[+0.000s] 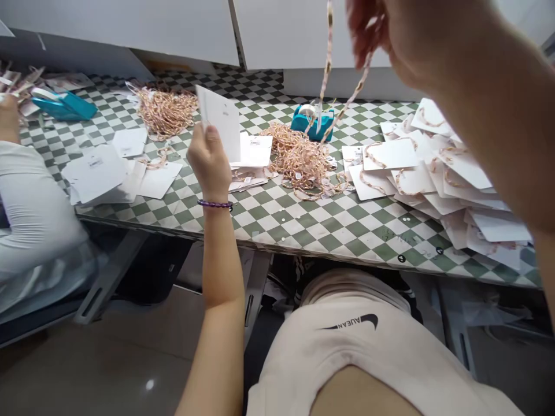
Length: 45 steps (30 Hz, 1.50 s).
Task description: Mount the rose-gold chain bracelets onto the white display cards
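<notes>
My left hand (210, 155) is closed on a white card (222, 121), which it holds upright above the table. High at the upper right, my right hand (381, 32) pinches a pink and gold beaded cord (358, 86) that hangs down in two strands. Below the strands lies a tangled heap of similar cords (303, 159), with a teal tape dispenser (299, 121) right behind it. Just beyond my left hand, a small stack of white cards (255, 151) rests on the table.
The checkered table (277, 231) carries a large pile of cards with cords (459, 179) at right. Another cord heap (167, 111) and loose cards (97, 170) lie at left. A person in a white sleeve (39, 196) sits at far left near a second dispenser (65, 106).
</notes>
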Each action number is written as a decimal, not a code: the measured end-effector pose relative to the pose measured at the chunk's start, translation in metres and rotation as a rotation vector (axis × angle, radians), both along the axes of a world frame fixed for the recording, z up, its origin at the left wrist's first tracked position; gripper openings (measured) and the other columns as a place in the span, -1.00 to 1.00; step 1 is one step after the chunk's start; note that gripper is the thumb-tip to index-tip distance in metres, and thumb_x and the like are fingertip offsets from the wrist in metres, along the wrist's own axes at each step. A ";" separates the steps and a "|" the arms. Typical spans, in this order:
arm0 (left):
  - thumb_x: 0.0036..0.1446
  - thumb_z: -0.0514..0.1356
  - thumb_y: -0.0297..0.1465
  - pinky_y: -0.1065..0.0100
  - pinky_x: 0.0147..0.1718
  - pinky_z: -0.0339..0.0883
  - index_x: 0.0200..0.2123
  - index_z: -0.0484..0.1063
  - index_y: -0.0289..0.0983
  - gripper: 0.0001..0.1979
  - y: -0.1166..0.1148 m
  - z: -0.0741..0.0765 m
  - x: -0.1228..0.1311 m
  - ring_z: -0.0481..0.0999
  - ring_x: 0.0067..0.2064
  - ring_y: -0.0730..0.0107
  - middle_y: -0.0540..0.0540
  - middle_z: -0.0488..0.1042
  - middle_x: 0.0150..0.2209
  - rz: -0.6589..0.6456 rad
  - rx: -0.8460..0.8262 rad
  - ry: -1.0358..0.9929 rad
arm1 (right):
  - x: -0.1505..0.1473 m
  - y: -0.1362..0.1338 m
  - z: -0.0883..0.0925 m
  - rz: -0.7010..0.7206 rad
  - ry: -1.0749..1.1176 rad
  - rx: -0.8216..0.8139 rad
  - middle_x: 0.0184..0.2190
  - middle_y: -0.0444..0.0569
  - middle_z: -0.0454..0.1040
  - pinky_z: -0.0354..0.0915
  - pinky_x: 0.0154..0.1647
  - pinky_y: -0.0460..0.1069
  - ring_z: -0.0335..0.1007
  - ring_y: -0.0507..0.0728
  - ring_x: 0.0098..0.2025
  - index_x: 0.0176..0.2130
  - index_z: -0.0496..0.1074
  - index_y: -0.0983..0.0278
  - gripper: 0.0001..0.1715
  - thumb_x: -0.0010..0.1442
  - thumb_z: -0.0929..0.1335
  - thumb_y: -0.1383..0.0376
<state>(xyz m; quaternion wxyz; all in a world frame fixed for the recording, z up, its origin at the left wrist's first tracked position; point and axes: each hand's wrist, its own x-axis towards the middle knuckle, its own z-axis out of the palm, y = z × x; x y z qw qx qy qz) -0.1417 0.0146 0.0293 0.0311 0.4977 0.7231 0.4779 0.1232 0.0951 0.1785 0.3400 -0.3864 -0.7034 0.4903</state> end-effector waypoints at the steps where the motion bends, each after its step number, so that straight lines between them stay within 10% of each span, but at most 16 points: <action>1: 0.51 -0.09 -0.20 0.20 0.03 0.46 0.12 0.33 -0.30 -0.63 -0.002 -0.003 0.000 0.53 0.08 0.44 -0.06 0.56 0.05 -0.013 0.110 -0.107 | 0.000 0.003 -0.003 0.015 -0.073 0.144 -0.50 -0.18 0.27 0.24 -0.48 -0.30 0.27 -0.16 -0.48 -0.31 0.38 0.41 -0.69 0.43 0.23 0.28; 7: 0.44 -0.31 -0.01 0.18 0.14 0.56 0.34 0.09 0.02 -0.46 -0.030 -0.021 0.029 0.38 0.36 0.30 -0.04 0.38 0.31 -0.123 0.402 -0.529 | 0.006 -0.002 -0.041 0.184 -0.963 0.511 0.07 0.19 0.47 0.32 0.17 0.24 0.37 0.23 0.05 0.08 0.46 0.38 -0.65 0.40 0.31 0.24; 18: 0.37 -0.34 0.14 0.26 0.16 0.55 0.43 -0.01 -0.09 -0.26 -0.043 -0.060 0.054 0.40 0.35 0.22 -0.19 0.34 0.33 -0.229 0.281 -0.527 | 0.049 -0.029 -0.130 0.422 -1.339 0.633 -0.06 0.23 0.50 0.25 0.04 0.17 0.31 0.32 0.08 -0.15 0.47 0.37 -0.71 0.36 0.19 0.35; 23: 0.37 -0.17 0.09 0.12 0.20 0.53 0.34 0.14 -0.09 -0.36 -0.043 -0.054 0.056 0.44 0.32 0.11 -0.20 0.37 0.30 -0.256 0.374 -0.720 | 0.041 -0.035 -0.093 -0.040 -0.596 0.054 -0.41 0.01 0.39 0.35 -0.01 0.14 0.34 0.14 -0.25 -0.34 0.23 0.23 -0.95 0.20 0.23 0.35; 29: 0.41 -0.26 -0.08 0.20 0.13 0.57 0.32 0.17 -0.17 -0.43 -0.046 -0.042 0.076 0.48 0.28 0.20 -0.25 0.47 0.21 -0.227 0.268 -0.777 | 0.029 -0.035 -0.032 -0.017 0.106 -0.145 -0.74 -0.28 -0.15 0.06 -0.59 -0.16 -0.12 0.00 -0.64 -0.34 0.14 0.19 -0.74 0.29 0.07 0.49; 33: 0.38 -0.17 -0.08 0.19 0.08 0.59 0.24 0.25 -0.15 -0.48 -0.054 -0.036 0.085 0.48 0.27 0.18 -0.22 0.47 0.21 -0.270 0.200 -0.833 | 0.018 -0.037 0.000 -0.131 0.084 -0.061 -0.77 -0.29 -0.05 -0.28 -0.63 -0.15 -0.27 -0.09 -0.71 -0.40 0.14 0.24 -0.63 0.35 0.02 0.54; 37: 0.33 -0.11 -0.06 0.19 0.11 0.56 0.20 0.29 -0.14 -0.49 -0.056 -0.037 0.084 0.47 0.28 0.16 -0.21 0.44 0.24 -0.307 0.223 -0.880 | 0.016 -0.044 0.023 -0.137 -0.004 -0.105 -0.70 -0.28 0.27 -0.29 -0.65 -0.13 -0.01 -0.14 -0.72 -0.41 0.16 0.26 -0.55 0.30 -0.04 0.59; 45: 0.16 0.16 0.11 0.26 -0.12 0.63 0.04 0.41 -0.15 -0.44 -0.054 -0.041 0.081 0.56 0.16 0.08 -0.23 0.53 0.12 -0.362 0.191 -0.962 | 0.028 -0.051 0.015 0.175 0.013 -0.099 -0.58 -0.28 0.51 -0.10 -0.78 -0.24 0.12 -0.17 -0.75 -0.46 0.16 0.27 -0.75 0.12 0.29 0.54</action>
